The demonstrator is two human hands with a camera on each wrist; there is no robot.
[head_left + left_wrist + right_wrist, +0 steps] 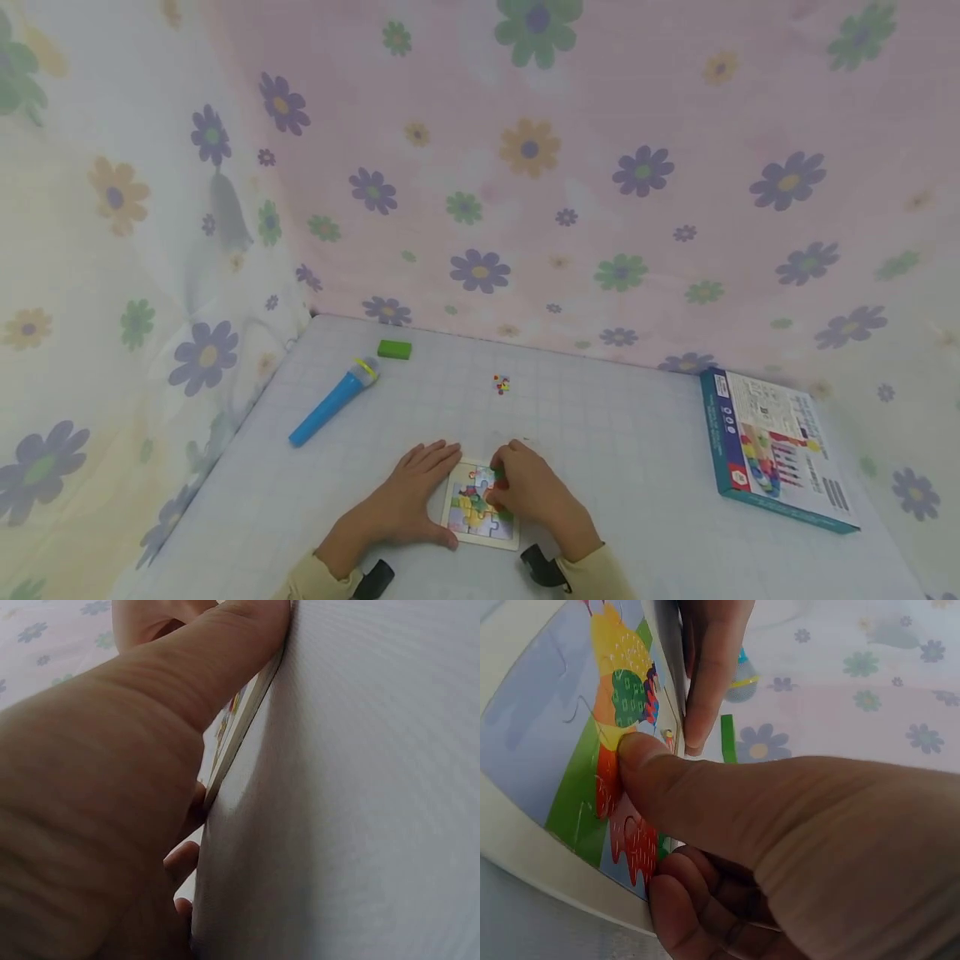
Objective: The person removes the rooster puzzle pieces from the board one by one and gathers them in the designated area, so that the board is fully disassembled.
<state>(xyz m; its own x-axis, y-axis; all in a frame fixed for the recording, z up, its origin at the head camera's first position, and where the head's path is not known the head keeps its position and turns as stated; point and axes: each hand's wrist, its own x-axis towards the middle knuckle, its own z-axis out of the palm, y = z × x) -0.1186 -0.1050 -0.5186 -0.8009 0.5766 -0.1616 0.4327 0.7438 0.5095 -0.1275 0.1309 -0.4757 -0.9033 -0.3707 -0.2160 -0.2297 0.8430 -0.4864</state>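
A jigsaw puzzle in a white-rimmed tray (482,542) lies on the table, its picture showing a yellow, green and red bird. My left hand (411,500) rests flat along the tray's left side, fingers straight, thumb at the lower left corner. At the puzzle's right side, my right hand (536,492) has curled fingers and its thumb (697,780) down on the picture. Between that thumb and those fingers is a red puzzle piece (634,840), largely covered in the head view. A loose puzzle piece (502,384) lies on the table beyond the tray.
A blue toy microphone (327,409) lies to the left, with a green block (394,349) near its head. Over on the right is a flat box (780,450) with colourful printing. Flower-patterned cloth (480,208) hangs behind the table and along its sides.
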